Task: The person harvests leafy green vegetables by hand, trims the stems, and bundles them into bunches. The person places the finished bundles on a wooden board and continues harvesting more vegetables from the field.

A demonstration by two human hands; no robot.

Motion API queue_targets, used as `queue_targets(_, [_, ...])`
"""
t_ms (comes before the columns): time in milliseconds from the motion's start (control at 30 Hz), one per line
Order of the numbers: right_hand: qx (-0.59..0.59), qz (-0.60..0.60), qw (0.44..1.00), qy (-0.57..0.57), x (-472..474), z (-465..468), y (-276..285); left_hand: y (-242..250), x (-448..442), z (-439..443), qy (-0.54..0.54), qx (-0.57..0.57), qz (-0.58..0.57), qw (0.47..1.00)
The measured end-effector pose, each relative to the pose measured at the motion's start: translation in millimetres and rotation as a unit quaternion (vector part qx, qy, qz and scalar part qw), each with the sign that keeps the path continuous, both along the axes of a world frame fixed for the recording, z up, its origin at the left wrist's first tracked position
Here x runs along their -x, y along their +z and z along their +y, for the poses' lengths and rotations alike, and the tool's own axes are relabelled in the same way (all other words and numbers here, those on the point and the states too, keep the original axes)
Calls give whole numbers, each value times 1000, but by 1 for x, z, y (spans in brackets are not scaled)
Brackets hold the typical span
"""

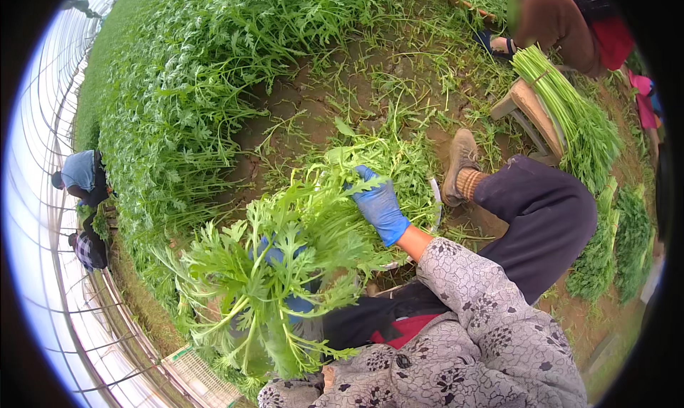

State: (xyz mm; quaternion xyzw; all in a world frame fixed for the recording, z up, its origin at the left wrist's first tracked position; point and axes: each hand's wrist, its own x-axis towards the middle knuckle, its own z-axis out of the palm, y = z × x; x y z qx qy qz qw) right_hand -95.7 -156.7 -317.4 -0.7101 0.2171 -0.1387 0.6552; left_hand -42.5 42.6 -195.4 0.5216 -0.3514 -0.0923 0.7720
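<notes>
My left hand (278,253), in a blue glove, is largely hidden behind a loose bunch of leafy greens (235,274) with lobed leaves, like crown daisy. It holds that bunch above my lap. My right hand (378,205), also blue-gloved, has its fingers curled on a few leaves and stems (347,181) at the far side of the bunch. Just beyond it lies a heap of loose leaves and stems (409,159). The white rim (436,199) of a round container curves along that heap's right side.
Dense standing greens (176,87) fill the upper left. A tied bundle (566,101) rests on a small stool (526,106); more bundles (593,258) lie below it. One person (561,29) sits upper right, two people (83,173) work far left. A plastic crate (200,378) is lower left.
</notes>
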Motion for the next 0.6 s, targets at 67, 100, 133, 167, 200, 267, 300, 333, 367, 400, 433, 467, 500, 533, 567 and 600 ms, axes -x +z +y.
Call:
queue_targets(67, [177,186,964,75,8,-26,-34,13,-1,2,-52,-41,-33,997])
queue_targets(100, [283,294,892,197,16,-42,-44,20,0,3,-79,-78,-49,993])
queue_targets(133, [310,346,847,257,23,-55,-47,27,1,2,-100,-119,-62,986])
queue_targets(167, [375,375,806,262,30,-67,-43,32,3,-2,-120,-172,-81,974])
queue_targets(200, [355,362,824,251,32,-81,-33,37,6,-5,-135,-241,-122,953])
queue_targets(267, [286,237,898,235,26,-101,0,40,13,-16,-129,-364,-307,870])
queue_targets(300, [163,151,939,264,22,-106,22,40,18,-23,-116,-403,-436,797])
queue_targets(333, [30,104,950,291,20,-110,45,40,22,-27,-101,-400,-447,794])
queue_targets(367, [5,84,935,346,16,-102,65,40,24,-30,-128,-440,-456,763])
queue_targets(400, [-20,26,917,396,11,-93,83,40,26,-32,-157,-485,-453,731])
queue_targets(433, [-25,29,906,421,9,-80,97,38,27,-35,-160,-476,-467,728])
queue_targets(467, [0,79,897,436,7,-67,106,37,27,-36,-163,-466,-480,725])
queue_targets(500, [21,82,885,457,6,-57,112,35,27,-37,-167,-463,-487,722])
queue_targets(533, [7,90,912,399,5,-43,112,34,27,-37,-170,-469,-506,704])
queue_targets(567, [-17,68,933,353,4,-40,109,32,26,-37,-144,-465,-512,708])
queue_targets(600, [-39,75,941,327,6,-36,102,32,26,-35,-126,-471,-513,706])
